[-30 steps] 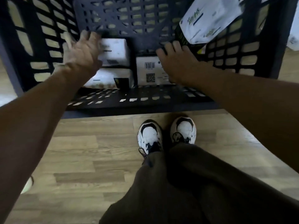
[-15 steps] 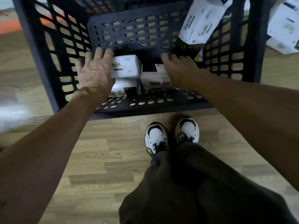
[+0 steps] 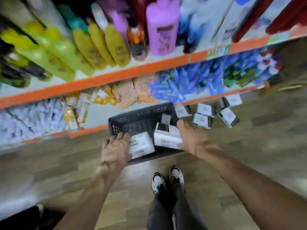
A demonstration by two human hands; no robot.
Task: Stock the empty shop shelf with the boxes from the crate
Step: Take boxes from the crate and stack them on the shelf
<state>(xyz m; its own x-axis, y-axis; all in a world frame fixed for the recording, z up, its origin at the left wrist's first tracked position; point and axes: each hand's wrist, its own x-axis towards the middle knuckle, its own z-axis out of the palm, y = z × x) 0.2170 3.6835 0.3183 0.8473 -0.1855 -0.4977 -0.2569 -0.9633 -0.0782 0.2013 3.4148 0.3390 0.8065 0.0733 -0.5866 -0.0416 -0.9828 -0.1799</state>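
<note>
Pretty blurry shot, so some of this is rough. A white box (image 3: 141, 145) is gripped by the left hand (image 3: 116, 151). The fingers (image 3: 123, 136) are curled over its left edge, and the box sticks out to the right of the fingertips. A second white box (image 3: 167, 136) is held by the right hand (image 3: 193, 138). It sits just left of those fingers, touching them, and the hand is closed round its right end. How the thumb is placed can't be made out through the blur. Both boxes are tilted and are held close together between the two hands.

Just beyond and under the fingertips of both hands, the black crate (image 3: 132, 117) is seen on the wood floor (image 3: 249, 146), set right against the bottom shelf (image 3: 99, 113). Inside the crate, past the right hand's fingertips, what is probably a third small box (image 3: 166, 118) is seen. Off to the right of the right hand's fingers, a bunch of loose boxes (image 3: 201, 120) is scattered on the floor. Further out past the fingertips, the upper shelves are packed with bottles (image 3: 162, 30) and packets (image 3: 127, 93). A pair of white shoes (image 3: 158, 181) is seen on the wrist side of the hands.
</note>
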